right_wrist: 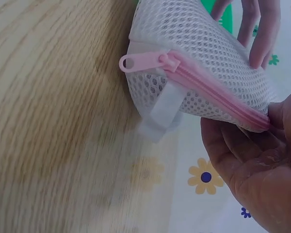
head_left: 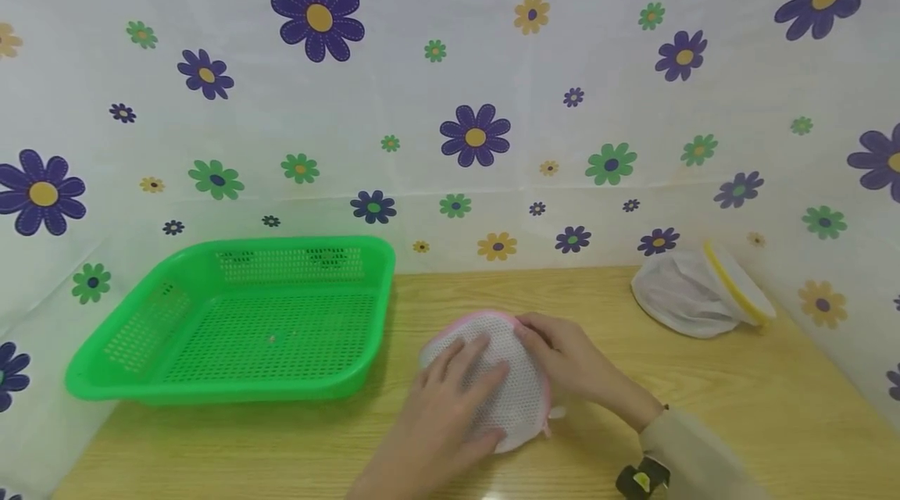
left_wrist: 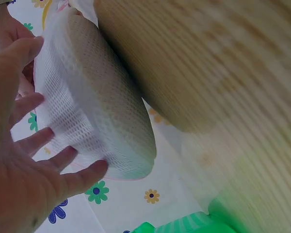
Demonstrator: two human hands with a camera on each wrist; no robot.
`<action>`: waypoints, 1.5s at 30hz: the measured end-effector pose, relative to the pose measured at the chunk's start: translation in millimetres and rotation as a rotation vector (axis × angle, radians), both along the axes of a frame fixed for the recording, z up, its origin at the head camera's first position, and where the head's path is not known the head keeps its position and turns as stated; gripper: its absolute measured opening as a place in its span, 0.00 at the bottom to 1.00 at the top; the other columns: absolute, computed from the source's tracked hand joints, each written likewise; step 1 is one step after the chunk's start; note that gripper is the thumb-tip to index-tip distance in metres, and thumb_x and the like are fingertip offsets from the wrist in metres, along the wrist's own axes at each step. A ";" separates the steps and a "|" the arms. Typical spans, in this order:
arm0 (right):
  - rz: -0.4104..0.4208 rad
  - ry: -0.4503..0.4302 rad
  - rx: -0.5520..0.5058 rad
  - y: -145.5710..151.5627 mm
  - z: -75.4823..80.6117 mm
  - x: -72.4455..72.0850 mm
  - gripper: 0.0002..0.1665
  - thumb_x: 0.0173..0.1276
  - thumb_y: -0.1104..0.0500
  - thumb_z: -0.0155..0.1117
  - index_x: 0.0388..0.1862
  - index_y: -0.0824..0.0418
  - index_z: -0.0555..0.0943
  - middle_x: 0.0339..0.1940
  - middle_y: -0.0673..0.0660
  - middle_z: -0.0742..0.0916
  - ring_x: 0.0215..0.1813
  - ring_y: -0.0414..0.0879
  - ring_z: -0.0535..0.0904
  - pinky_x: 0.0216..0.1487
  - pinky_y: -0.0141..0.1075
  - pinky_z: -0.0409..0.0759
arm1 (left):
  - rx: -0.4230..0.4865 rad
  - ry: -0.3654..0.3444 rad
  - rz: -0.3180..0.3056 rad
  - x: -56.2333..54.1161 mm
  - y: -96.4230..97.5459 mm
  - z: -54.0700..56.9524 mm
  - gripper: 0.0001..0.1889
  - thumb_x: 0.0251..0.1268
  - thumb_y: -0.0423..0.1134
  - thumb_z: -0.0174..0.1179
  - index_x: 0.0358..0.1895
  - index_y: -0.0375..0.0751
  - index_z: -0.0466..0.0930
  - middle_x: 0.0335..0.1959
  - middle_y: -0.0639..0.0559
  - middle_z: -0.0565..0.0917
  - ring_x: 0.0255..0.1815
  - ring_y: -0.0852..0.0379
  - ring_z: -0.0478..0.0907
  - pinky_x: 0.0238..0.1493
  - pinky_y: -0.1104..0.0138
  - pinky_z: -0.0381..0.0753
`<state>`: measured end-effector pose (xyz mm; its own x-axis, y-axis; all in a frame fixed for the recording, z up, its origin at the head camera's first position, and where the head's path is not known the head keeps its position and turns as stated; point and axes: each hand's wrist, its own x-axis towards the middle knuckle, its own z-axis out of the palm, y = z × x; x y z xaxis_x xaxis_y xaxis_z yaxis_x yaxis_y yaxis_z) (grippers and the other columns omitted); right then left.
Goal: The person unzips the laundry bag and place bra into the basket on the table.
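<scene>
A rounded white mesh laundry bag [head_left: 516,383] with pink edging stands tilted on the wooden table. Its pink zipper [right_wrist: 218,92] runs along the edge, and the zipper pull [right_wrist: 144,61] hangs at one end beside a white tag [right_wrist: 166,104]. My left hand [head_left: 439,410] lies with spread fingers against the mesh face, also visible in the left wrist view. At the bag's far right edge, my right hand [head_left: 573,359] pinches the rim between thumb and fingers, by the zipper. What is inside the bag cannot be made out.
A green plastic basket [head_left: 232,391] with slotted sides stands to the left on the table [head_left: 598,445]. Toward the back right lies a white mesh bag [head_left: 685,293] with a yellow-trimmed rim. A flower-patterned sheet [head_left: 415,101] hangs behind the table.
</scene>
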<state>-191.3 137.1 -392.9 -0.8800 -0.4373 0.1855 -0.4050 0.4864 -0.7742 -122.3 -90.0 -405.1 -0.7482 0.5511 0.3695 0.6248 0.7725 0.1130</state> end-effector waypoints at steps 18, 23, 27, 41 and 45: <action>-0.064 -0.067 0.073 1.8 -8.6 -15.3 0.23 0.82 0.58 0.51 0.67 0.70 0.77 0.44 0.59 0.90 0.36 0.40 0.83 0.37 0.30 0.83 | -0.119 -0.262 0.092 -25.8 11.0 5.4 0.39 0.65 0.69 0.55 0.77 0.59 0.66 0.82 0.50 0.61 0.75 0.35 0.67 0.59 0.34 0.77; -0.085 -0.022 0.116 8.7 -10.2 -12.3 0.22 0.79 0.58 0.56 0.67 0.65 0.79 0.55 0.61 0.89 0.49 0.47 0.88 0.50 0.38 0.87 | -0.118 -0.348 0.105 -34.0 13.0 10.8 0.39 0.65 0.70 0.54 0.78 0.61 0.65 0.83 0.51 0.60 0.77 0.36 0.66 0.61 0.32 0.74; -0.082 0.007 0.112 17.8 -10.7 -6.5 0.21 0.76 0.59 0.60 0.64 0.65 0.80 0.56 0.63 0.89 0.53 0.54 0.89 0.52 0.41 0.88 | -0.101 -0.394 0.117 -38.5 14.7 12.4 0.40 0.64 0.71 0.55 0.77 0.62 0.65 0.83 0.52 0.61 0.77 0.39 0.66 0.63 0.33 0.73; 0.085 0.177 0.226 42.0 -13.5 24.9 0.04 0.70 0.54 0.69 0.42 0.50 0.84 0.37 0.40 0.85 0.41 0.31 0.79 0.40 0.31 0.83 | -0.119 -0.480 0.164 -39.9 21.7 19.5 0.40 0.63 0.71 0.56 0.77 0.60 0.67 0.82 0.50 0.63 0.76 0.36 0.67 0.64 0.35 0.74; 0.139 0.276 0.270 42.5 -15.7 29.5 0.05 0.68 0.54 0.72 0.40 0.51 0.84 0.36 0.41 0.85 0.39 0.31 0.79 0.39 0.30 0.84 | -0.120 -0.499 0.181 -38.1 22.7 20.3 0.41 0.62 0.72 0.56 0.77 0.60 0.67 0.82 0.51 0.62 0.77 0.37 0.66 0.64 0.34 0.74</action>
